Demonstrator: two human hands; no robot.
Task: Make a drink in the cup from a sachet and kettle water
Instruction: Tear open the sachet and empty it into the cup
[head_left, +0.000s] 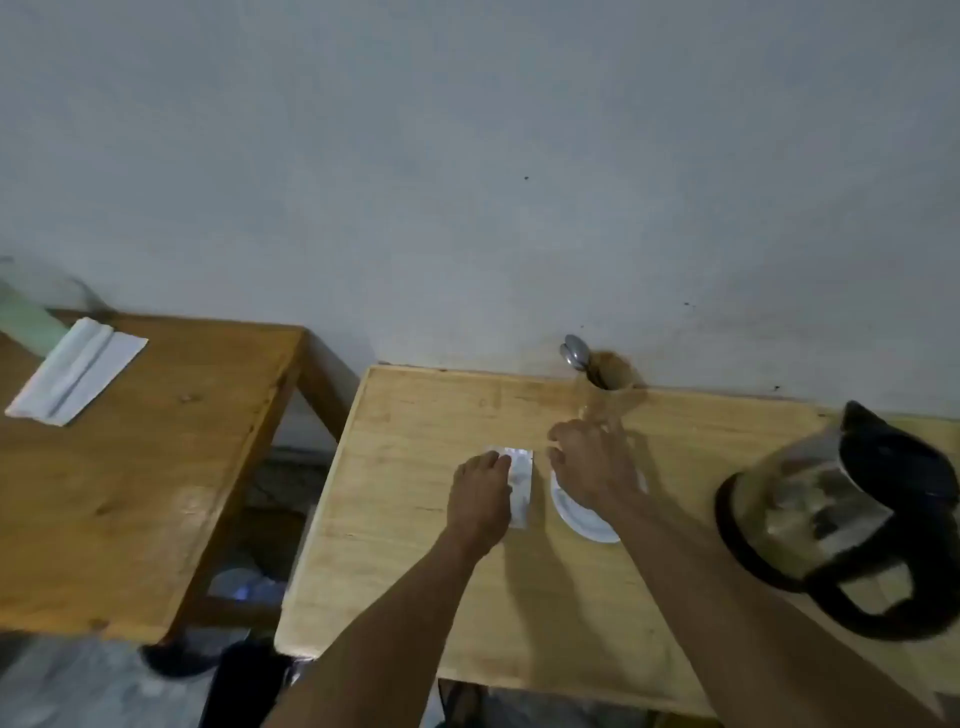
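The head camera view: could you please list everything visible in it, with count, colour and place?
Table: one, light wood, centre, against the wall.
Second table: one, darker wood, left.
Sachet: one, silvery white, flat on the light table, under the left fingertips.
Saucer: one, white, right of the sachet; a cup on it is hidden by the hand.
Holder: one, tan, at the wall.
Spoon: one, metal, standing in the holder.
Kettle: one, glass and black, right edge.
Folded paper: one, white, on the darker table.
Left hand: on the sachet.
Right hand: over the saucer.
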